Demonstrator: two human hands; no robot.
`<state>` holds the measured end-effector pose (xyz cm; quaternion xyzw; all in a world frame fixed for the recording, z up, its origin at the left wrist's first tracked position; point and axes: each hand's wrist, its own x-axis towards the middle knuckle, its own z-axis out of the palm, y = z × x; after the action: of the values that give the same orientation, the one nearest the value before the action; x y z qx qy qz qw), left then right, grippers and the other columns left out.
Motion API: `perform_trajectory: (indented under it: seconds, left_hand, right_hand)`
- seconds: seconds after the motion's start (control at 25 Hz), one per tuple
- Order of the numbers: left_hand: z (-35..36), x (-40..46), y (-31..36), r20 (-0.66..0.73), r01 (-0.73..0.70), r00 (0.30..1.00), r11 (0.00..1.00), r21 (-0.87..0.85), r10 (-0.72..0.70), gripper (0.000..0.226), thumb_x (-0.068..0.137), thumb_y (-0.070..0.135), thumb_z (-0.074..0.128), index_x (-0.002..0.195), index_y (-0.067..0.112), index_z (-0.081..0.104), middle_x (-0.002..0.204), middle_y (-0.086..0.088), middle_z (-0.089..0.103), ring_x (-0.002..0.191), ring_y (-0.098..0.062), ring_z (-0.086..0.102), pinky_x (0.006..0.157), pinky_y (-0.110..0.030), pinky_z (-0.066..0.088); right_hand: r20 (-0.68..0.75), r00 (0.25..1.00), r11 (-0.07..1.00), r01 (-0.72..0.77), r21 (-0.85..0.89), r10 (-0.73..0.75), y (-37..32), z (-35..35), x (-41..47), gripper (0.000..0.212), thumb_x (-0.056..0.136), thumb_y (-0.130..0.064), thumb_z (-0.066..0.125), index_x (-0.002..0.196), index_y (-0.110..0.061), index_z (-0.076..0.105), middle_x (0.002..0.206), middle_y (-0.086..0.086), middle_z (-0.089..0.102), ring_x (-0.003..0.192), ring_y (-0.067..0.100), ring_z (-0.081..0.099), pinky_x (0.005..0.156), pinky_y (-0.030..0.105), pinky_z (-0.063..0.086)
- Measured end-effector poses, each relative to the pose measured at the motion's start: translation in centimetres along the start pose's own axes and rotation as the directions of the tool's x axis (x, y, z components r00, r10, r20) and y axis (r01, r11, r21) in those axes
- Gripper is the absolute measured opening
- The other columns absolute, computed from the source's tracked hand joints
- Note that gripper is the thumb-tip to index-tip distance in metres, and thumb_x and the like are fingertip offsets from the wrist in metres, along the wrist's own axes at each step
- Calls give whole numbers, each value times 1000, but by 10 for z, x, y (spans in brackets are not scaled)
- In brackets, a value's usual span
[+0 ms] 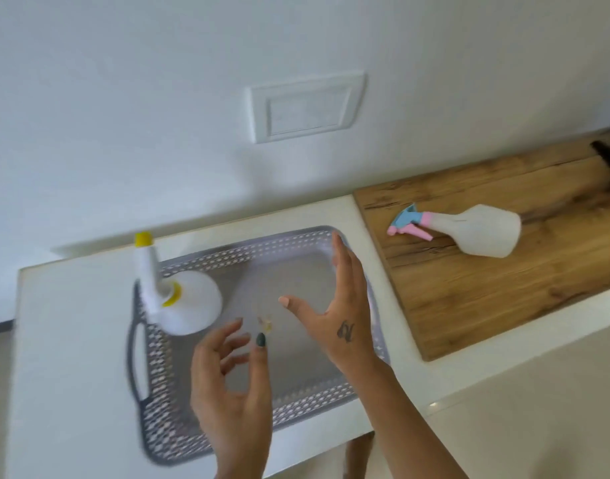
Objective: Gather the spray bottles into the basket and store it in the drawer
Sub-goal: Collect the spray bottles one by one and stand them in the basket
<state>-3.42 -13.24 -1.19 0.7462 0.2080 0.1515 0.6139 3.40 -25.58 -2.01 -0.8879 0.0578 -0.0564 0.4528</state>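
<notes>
Bare left hand (231,392) raised palm-inward, fingers (234,335) loosely curled and spread, thumb with a dark-painted nail pointing up, holding nothing. Bare right hand (341,312) open and flat, back toward the camera with a small dark tattoo showing, fingers together and stretched forward, thumb splayed out to the left, also empty. Both forearms reaching in from the lower edge, hands near each other but apart.

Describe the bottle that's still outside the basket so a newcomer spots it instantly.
Start at the wooden board on the right of the white counter. A white spray bottle lies on its side there. Its pink-and-blue trigger head sets it apart from the yellow-capped bottle in the grey basket.
</notes>
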Motion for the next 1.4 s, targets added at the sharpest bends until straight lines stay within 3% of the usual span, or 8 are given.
perform_trajectory:
  seconds: [0.2, 0.36, 0.44, 0.52, 0.6, 0.68, 1.04, 1.4]
  left_hand:
    - [138, -5, 28, 192, 89, 978, 995, -50, -78, 39, 84, 33, 64, 121, 27, 52, 118, 10, 61, 103, -4, 62, 74, -12, 50]
    - [233, -18, 44, 336, 292, 909, 952, -93, -246, 38, 87, 29, 63, 121, 31, 45, 112, 25, 55, 96, 4, 61, 74, -14, 52]
    - [272, -30, 48, 405, 535, 786, 842, -70, -467, 33, 88, 30, 62, 117, 29, 47, 104, 18, 60, 95, -4, 63, 81, -31, 56]
    - [305, -38, 47, 503, 766, 557, 643, -6, -660, 38, 89, 32, 59, 124, 24, 45, 101, 12, 58, 99, -15, 62, 84, -37, 55]
    - [330, -43, 44, 590, 866, 376, 497, 50, -715, 49, 90, 38, 57, 133, 24, 39, 105, 10, 54, 104, -17, 57, 87, -37, 53]
    - [349, -44, 41, 632, 903, 308, 427, 40, -711, 55, 90, 46, 53, 139, 26, 36, 122, 5, 53, 112, -20, 53, 87, -39, 50]
    - [333, -43, 47, 678, 843, 460, 523, -129, -573, 33, 95, 45, 43, 128, 45, 45, 114, 6, 64, 106, -18, 62, 80, -42, 58]
    - [184, 6, 58, 695, 526, 673, 824, -211, -252, 65, 57, 56, 76, 114, 56, 44, 115, 15, 63, 102, -10, 65, 79, -28, 59]
  right_hand:
    - [-178, 984, 1000, 10, -27, -15, 47, -84, 46, 89, 74, -52, 67, 145, -32, 16, 145, 6, 37, 130, 19, 38, 102, 41, 44]
    - [-294, 954, 990, 10, -143, -52, 101, -144, 87, 63, 77, -40, 69, 132, -17, 48, 132, 10, 52, 121, 20, 46, 91, 4, 36]
    - [-351, 933, 961, -28, -275, -73, 130, -172, 109, 43, 79, -33, 69, 117, -13, 63, 125, 11, 59, 117, 26, 49, 90, 4, 30]
    - [-322, 947, 911, -112, -397, -24, 159, -194, 130, 42, 81, -37, 68, 117, -16, 64, 131, 11, 55, 121, 29, 45, 94, 27, 37]
    - [-219, 971, 863, -195, -466, 100, 185, -208, 145, 52, 82, -47, 63, 127, -22, 56, 143, 8, 44, 131, 27, 36, 102, 43, 37]
    - [-132, 972, 867, -235, -439, 196, 202, -214, 151, 58, 83, -55, 56, 132, -26, 50, 146, 7, 41, 134, 24, 34, 105, 43, 36]
    - [-197, 970, 918, -201, -342, 140, 178, -195, 115, 61, 76, -62, 52, 126, -27, 56, 118, 2, 56, 107, 21, 50, 75, 26, 38]
    - [-177, 977, 990, -102, 96, 118, 59, -141, 52, 43, 75, -65, 42, 104, -38, 61, 102, -16, 49, 92, -1, 53, 60, 6, 47]
